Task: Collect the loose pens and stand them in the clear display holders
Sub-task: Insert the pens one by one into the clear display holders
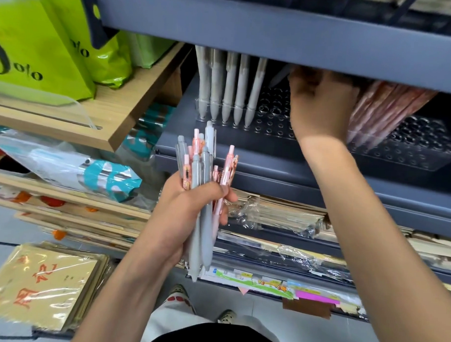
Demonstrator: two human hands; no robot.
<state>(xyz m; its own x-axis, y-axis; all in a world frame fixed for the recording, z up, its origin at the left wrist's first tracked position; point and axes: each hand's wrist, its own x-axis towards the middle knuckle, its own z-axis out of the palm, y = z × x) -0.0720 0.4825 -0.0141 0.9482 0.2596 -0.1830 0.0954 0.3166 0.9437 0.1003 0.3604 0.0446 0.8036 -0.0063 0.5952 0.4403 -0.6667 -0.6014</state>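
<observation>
The left hand [189, 208] is clamped round a bundle of pens [201, 175], grey and pink ones, standing upright with their clicker ends above the fist and the tips poking out below. Further in, the right hand [323, 102] is up on the shelf between the two clear holders; its fingers are tucked under the upper shelf [277, 31], so I can't tell its grip. Five grey pens [228, 85] stand in the left holder [270, 123]. Pink pens [377, 110] lean in the right holder [422, 145], just beside that hand.
</observation>
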